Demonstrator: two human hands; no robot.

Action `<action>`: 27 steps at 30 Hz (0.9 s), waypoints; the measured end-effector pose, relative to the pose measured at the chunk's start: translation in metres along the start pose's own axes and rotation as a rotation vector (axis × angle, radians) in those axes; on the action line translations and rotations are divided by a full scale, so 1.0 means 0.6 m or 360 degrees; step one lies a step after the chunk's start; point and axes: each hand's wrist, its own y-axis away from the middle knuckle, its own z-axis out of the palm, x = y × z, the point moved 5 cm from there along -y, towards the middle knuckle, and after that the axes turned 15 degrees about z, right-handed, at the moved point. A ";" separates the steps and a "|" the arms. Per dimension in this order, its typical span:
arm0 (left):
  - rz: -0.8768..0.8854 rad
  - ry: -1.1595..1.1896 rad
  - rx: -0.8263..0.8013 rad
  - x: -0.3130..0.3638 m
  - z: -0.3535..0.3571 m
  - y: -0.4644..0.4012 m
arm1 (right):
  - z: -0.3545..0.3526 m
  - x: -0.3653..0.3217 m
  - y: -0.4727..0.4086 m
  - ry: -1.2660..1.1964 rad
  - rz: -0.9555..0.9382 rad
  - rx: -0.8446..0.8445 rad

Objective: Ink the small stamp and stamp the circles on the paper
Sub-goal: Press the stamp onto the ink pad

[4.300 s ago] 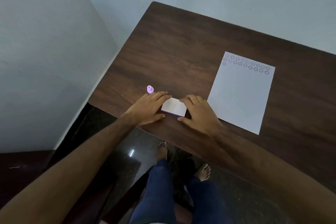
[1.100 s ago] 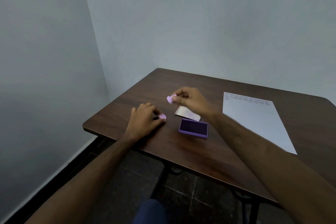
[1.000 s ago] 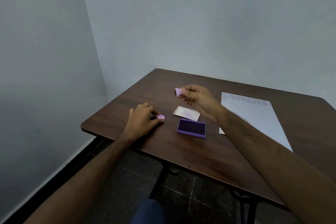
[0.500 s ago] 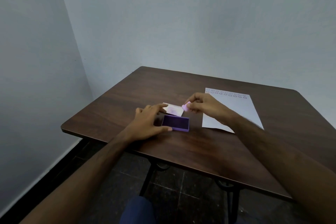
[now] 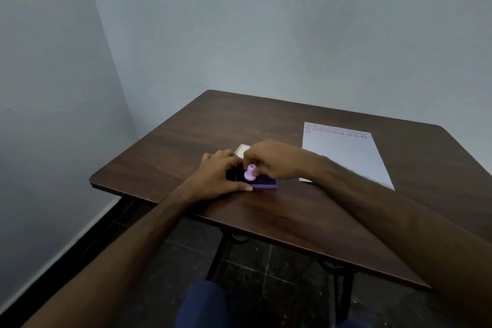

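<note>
A small pink-purple stamp (image 5: pixel 250 172) stands base-down on the dark surface of the open purple ink pad (image 5: pixel 263 184). My right hand (image 5: pixel 274 160) pinches the stamp's top from the right. My left hand (image 5: pixel 221 174) rests flat against the pad's left side, thumb along its front edge, holding it. The white paper (image 5: pixel 343 154) lies to the right, with rows of small circles along its far edge. The left part of the pad is hidden under my fingers.
The pad's white lid (image 5: pixel 241 149) lies just behind my hands. The brown table (image 5: pixel 292 218) has its front edge close to me and its left corner near the wall. Dark tiled floor and my knee show below.
My right hand has brought the stamp down from beside the lid onto the ink pad. My left hand stays on the pad's left side. The camera view has shifted.
</note>
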 end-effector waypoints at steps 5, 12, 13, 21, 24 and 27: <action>-0.0002 0.0080 0.0033 0.004 -0.003 -0.002 | 0.010 -0.028 -0.019 0.0257 -0.0060 -0.0204; 0.0010 -0.0036 0.0096 0.008 -0.009 0.000 | 0.005 -0.043 -0.021 0.0529 -0.0140 -0.0164; 0.0019 -0.0047 0.0096 0.008 -0.009 0.000 | 0.006 -0.043 -0.021 0.0544 -0.0128 -0.0169; 0.0019 -0.0041 0.0123 0.009 -0.011 -0.001 | 0.025 -0.053 -0.042 0.0714 0.0050 -0.0221; 0.0024 -0.0072 0.0143 0.006 -0.009 -0.004 | 0.025 -0.052 -0.040 0.0687 -0.0030 -0.0243; 0.0034 -0.0088 0.0155 0.003 -0.007 -0.005 | 0.019 -0.046 -0.030 0.0602 -0.0183 -0.0294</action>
